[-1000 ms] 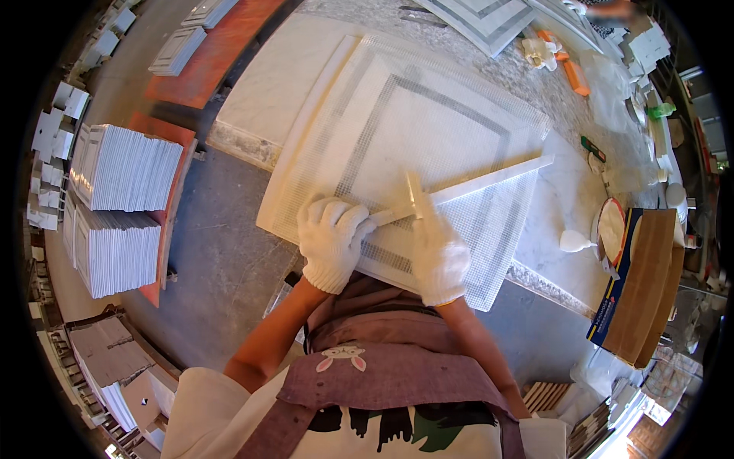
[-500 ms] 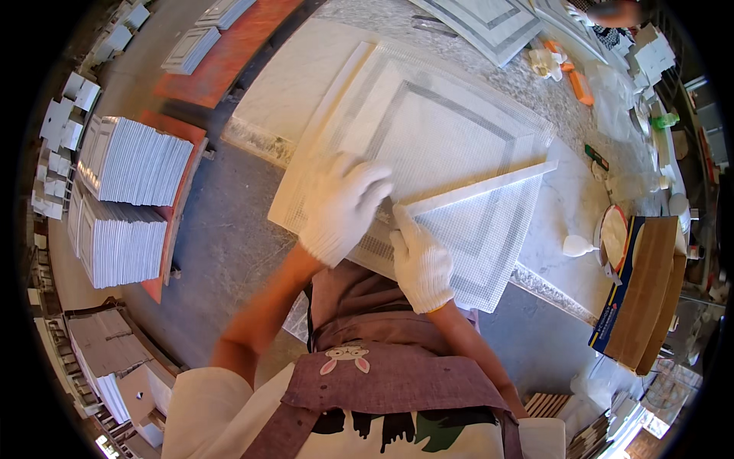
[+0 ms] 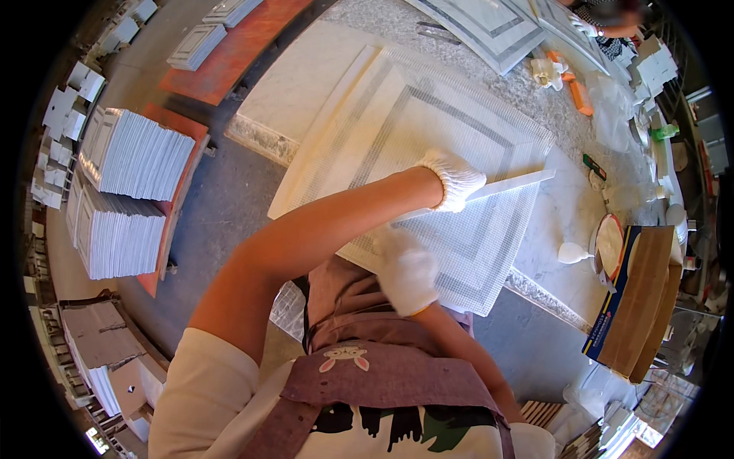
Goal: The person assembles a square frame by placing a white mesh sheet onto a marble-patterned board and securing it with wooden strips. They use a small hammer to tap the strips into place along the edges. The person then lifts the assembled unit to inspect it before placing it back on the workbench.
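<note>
A mesh-backed tile panel (image 3: pixel 428 96) with grey and white nested bands lies on the work table in front of me. Across its near right part runs a narrow white strip (image 3: pixel 520 182). My left hand (image 3: pixel 455 180), in a white knit glove, reaches over to the strip and covers part of it; its fingers are hidden. My gloved right hand (image 3: pixel 407 271) is smeared by motion near the strip's near end, above the panel's front edge. What it holds, if anything, does not show.
More banded panels (image 3: pixel 489 27) lie at the far side, where another person's gloved hand (image 3: pixel 585 27) shows. On the right stand a cardboard box (image 3: pixel 638 298), a white bottle (image 3: pixel 572 252) and a round tub (image 3: pixel 609 241). Stacked panels (image 3: pixel 141 157) sit on an orange pallet at left.
My left hand has swung right and away from me, from the panel's near left part onto the strip. My right hand has shifted slightly left.
</note>
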`<state>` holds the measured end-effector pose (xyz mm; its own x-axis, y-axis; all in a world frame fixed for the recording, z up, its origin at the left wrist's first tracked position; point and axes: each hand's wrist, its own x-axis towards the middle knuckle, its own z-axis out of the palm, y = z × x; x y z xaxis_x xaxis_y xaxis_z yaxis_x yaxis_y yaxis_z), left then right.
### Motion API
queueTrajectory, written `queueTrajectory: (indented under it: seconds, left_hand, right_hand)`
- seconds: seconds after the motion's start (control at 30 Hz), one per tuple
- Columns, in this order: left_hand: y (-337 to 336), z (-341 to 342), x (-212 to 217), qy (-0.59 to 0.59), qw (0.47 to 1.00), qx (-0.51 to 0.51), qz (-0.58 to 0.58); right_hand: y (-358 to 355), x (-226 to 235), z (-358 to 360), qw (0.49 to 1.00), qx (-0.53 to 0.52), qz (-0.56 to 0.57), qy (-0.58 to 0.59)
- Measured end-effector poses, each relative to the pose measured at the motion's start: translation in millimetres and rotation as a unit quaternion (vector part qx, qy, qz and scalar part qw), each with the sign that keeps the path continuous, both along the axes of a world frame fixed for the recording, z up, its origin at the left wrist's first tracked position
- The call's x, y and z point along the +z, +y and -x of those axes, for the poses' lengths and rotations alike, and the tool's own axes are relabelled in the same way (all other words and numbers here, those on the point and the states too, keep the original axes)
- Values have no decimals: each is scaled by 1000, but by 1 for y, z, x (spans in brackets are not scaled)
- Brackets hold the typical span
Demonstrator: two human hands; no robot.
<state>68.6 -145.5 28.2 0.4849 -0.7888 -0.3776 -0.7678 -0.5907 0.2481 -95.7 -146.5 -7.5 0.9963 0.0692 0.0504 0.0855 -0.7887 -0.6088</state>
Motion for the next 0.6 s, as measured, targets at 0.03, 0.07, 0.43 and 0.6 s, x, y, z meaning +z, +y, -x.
queueTrajectory:
  seconds: [0.03,0.07,0.43,0.6]
  left_hand:
    - [-2,-2,2,4,1000,-3,-20]
    - [-4,-4,3,7,999,-7,-40]
    - [0,-22,11,134,990,21,-31]
    - [38,-23,7,183,923,153,302]
  right_hand:
    - [10,-3,5,999,44,9,26]
    - [14,-4,8,995,87,18,51]
    - [-86,0,-9,990,-46,-129,-28]
    - [-123,-2,-29,988,-107,-39,-104]
